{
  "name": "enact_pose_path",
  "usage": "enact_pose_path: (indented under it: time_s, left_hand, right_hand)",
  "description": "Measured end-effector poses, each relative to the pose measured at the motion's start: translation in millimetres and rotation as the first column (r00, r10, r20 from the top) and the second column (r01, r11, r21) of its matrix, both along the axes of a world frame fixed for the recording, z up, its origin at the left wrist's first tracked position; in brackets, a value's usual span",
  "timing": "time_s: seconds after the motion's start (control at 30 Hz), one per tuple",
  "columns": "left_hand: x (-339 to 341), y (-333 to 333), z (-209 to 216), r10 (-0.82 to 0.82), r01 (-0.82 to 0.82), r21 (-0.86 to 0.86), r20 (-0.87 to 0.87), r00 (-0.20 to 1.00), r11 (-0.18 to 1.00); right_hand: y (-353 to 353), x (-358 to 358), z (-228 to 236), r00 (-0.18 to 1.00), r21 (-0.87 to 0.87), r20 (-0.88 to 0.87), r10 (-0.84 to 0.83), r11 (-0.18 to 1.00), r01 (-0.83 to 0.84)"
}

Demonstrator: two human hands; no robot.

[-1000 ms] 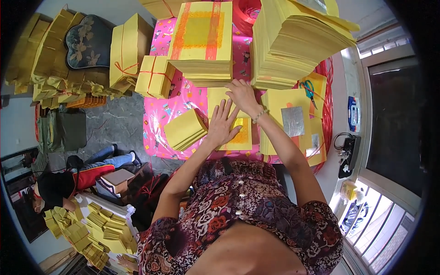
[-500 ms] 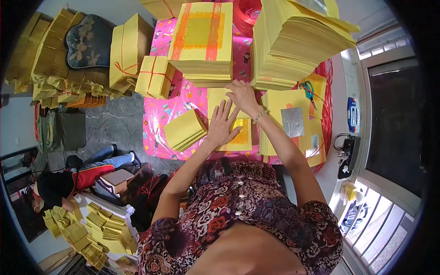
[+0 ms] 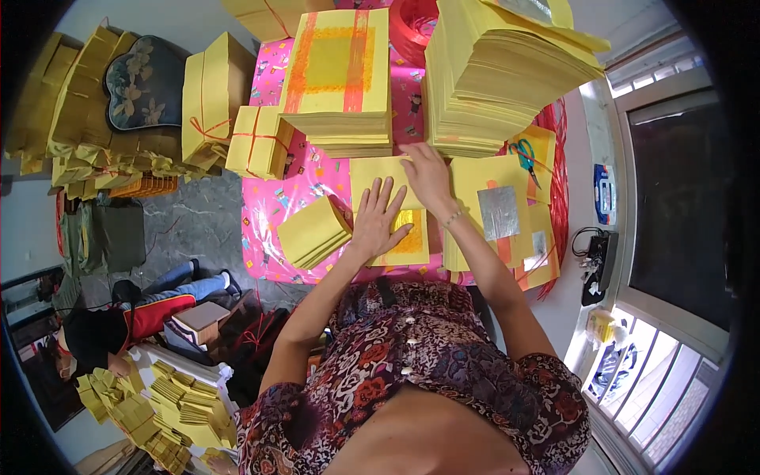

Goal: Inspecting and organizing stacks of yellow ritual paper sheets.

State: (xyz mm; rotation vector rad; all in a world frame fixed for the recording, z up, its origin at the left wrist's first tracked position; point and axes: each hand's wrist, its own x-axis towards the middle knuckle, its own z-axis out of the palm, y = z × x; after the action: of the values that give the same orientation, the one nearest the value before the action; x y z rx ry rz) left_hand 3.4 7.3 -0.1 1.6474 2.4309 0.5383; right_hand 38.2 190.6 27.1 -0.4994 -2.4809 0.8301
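Observation:
My left hand [image 3: 376,222] lies flat with fingers spread on a yellow paper sheet [image 3: 372,171] that carries a gold foil patch [image 3: 408,229] with an orange border. My right hand [image 3: 428,179], a beaded bracelet at its wrist, is by the sheet's far right part. Its fingers are stretched out, slightly bent, with nothing seen in them. A folded yellow paper stack [image 3: 314,231] sits to the left of the sheet. On the right, a yellow paper pile [image 3: 469,178] bears a silver foil patch [image 3: 498,212].
Beyond my hands stand a foil-topped paper stack [image 3: 336,59] and a taller paper stack [image 3: 491,79]. Teal-handled scissors [image 3: 524,154] and red plastic strands [image 3: 560,182] lie at the right. Tied paper bundles [image 3: 260,142] are at the left. Another person [image 3: 119,317] is at the lower left.
My right hand has shifted to the right over the sheet, away from my left hand. The left hand stays flat in place. The whole view has moved slightly.

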Motion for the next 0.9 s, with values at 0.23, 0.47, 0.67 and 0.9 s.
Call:
enact_pose_path:
  time_s: [0.23,0.47,0.67,0.9]
  left_hand:
    - [0,-2,1,0.009,-0.009,0.005,0.009,1.000,1.000]
    - [-1,-1,2,0.005,-0.004,-0.009,0.026,1.000,1.000]
    - [-1,-2,0,0.009,-0.008,-0.031,0.028,1.000,0.999]
    - [-1,-2,-1,0.014,-0.013,-0.021,0.028,1.000,1.000]
  right_hand:
    - [-18,55,34,0.997,-0.088,0.038,-0.066,0.994,0.069]
    - [-41,65,5,0.981,-0.034,0.190,0.031,0.999,-0.025]
    - [-45,65,-9,0.979,-0.016,0.197,0.045,0.999,-0.043]
    - [-45,67,-7,0.985,-0.056,0.174,0.013,0.998,-0.003]
